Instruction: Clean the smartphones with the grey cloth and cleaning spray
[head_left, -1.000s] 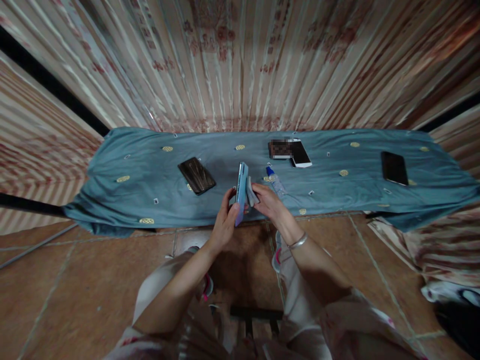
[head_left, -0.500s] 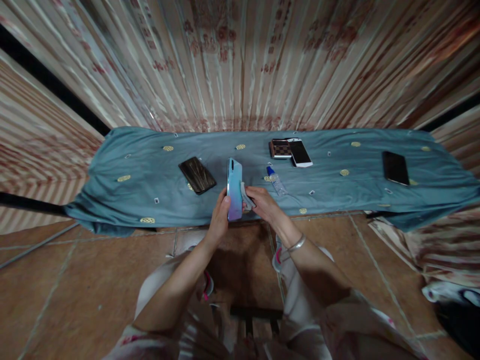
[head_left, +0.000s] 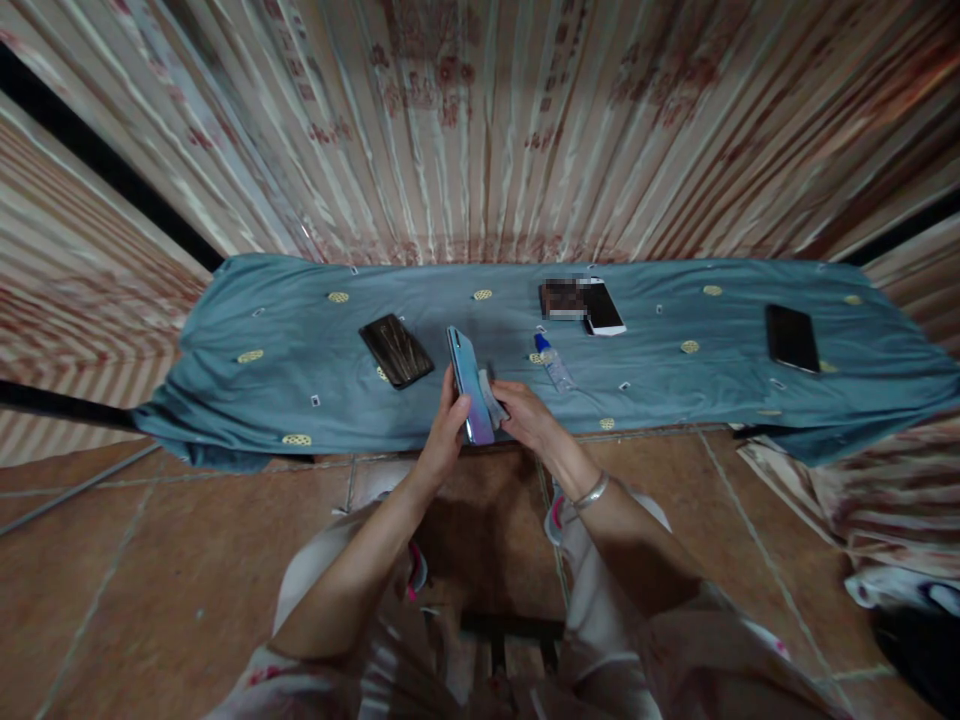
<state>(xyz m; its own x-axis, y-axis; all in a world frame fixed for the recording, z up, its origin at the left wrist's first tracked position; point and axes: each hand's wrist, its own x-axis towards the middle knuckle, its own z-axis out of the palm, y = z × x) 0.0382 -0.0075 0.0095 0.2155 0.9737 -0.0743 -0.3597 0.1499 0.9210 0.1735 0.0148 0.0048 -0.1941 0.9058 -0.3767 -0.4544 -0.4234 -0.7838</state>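
A blue-to-purple smartphone [head_left: 469, 385] is tilted on edge near the front of the cloth-covered table. My left hand [head_left: 444, 425] grips its lower left side, thumb on the back. My right hand [head_left: 525, 412] pinches a small grey cloth [head_left: 493, 400] against the phone's right side; the fingertips are partly hidden. A clear bottle with a blue cap [head_left: 555, 365] lies just beyond my right hand. A dark phone with a wood-like pattern [head_left: 396, 350] lies to the left of my hands.
The teal patterned cloth [head_left: 300, 320] covers a long table. Toward the back lie a white-framed phone [head_left: 604, 307] and a brown, partly blurred box-like item [head_left: 562, 299]. A black phone [head_left: 792, 338] lies far right. Pleated curtains [head_left: 480, 150] hang behind.
The smartphone has turned, its top leaning left and its lower end shifting right. My right hand has moved slightly down with the grey cloth. The things on the table stay put.
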